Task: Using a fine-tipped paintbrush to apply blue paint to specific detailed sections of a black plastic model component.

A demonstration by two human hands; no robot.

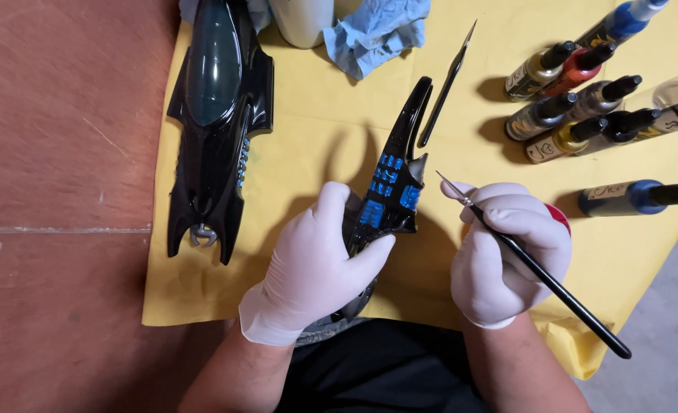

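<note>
My gloved left hand (308, 268) grips a black model part (392, 183) with blue-painted panels. My gloved right hand (507, 252) pinches a fine paintbrush (538, 268) just beside it, above yellow paper (316, 130).

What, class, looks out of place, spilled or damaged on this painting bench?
Little stands out. The small paint bottles lie on their sides on the yellow paper sheet, capped, with no spill visible. A crumpled blue paper towel sits at the top edge.

Black model car body (218, 122), blue crumpled cloth (373, 30), paint bottles (576, 99), yellow paper (316, 115), spare black brush (446, 84)
</note>
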